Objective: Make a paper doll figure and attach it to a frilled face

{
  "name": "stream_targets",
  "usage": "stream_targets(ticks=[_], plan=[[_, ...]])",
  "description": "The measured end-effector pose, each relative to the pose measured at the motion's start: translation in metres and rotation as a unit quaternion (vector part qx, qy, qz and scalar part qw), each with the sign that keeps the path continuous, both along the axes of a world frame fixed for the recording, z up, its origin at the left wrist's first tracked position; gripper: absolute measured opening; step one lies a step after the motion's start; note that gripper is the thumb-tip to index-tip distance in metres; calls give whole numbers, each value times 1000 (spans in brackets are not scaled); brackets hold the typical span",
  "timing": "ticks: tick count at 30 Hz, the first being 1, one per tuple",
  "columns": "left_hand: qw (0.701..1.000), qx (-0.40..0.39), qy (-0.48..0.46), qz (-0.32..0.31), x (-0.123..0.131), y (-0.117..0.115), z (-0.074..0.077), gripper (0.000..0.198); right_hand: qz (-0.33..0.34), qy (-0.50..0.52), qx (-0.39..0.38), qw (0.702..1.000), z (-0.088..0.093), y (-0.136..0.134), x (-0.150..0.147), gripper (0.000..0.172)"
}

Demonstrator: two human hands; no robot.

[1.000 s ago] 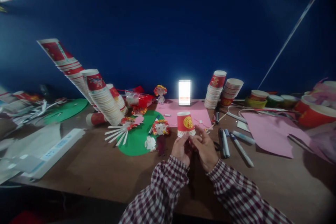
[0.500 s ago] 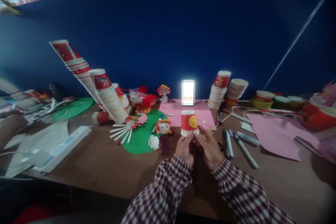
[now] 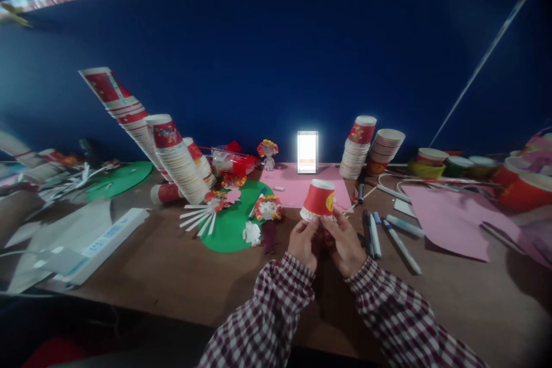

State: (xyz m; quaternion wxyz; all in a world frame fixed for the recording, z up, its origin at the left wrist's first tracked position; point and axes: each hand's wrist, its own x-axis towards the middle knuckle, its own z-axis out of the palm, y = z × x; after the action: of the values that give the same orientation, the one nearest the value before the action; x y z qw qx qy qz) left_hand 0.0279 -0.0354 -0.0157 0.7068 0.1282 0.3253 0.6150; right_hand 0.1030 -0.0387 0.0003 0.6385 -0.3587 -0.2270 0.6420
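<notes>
A red paper cup (image 3: 317, 199) with a yellow emblem is held upside down, slightly tilted, its white rim toward me. My left hand (image 3: 302, 241) pinches the rim from the left, thumb in front. On the other side my right hand (image 3: 345, 241) grips the rim too, fingers closed along its lower right edge. The fingertips under the cup are partly hidden. Just left of my hands lie a dark maroon cutout (image 3: 269, 237), a white paper cutout (image 3: 252, 233) and a white piece edged with red and yellow (image 3: 268, 209), near a round green sheet (image 3: 226, 238).
Tall leaning stacks of paper cups (image 3: 176, 152) stand at the left, with shorter stacks (image 3: 359, 149) at the right. Several marker pens (image 3: 401, 244) lie right of my hands beside pink paper (image 3: 452, 221). A glowing phone (image 3: 307, 152) stands behind. A power strip (image 3: 107, 247) lies left.
The cup has tilted and turned in my hands, so its yellow emblem has shifted to the right edge. Both hands stay in nearly the same place.
</notes>
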Motion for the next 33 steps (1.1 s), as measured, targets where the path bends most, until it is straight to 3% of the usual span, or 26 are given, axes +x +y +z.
stream_targets(ticks=[10, 23, 33], plan=[[1000, 10, 2, -16, 3, -2, 4, 27, -3, 33, -32, 999, -6, 7, 9, 36], [1000, 2, -22, -4, -4, 2, 0, 35, 6, 20, -9, 1000, -3, 2, 3, 41], [998, -12, -39, -42, -3, -3, 13, 24, 1, 33, -23, 999, 1, 5, 10, 31]])
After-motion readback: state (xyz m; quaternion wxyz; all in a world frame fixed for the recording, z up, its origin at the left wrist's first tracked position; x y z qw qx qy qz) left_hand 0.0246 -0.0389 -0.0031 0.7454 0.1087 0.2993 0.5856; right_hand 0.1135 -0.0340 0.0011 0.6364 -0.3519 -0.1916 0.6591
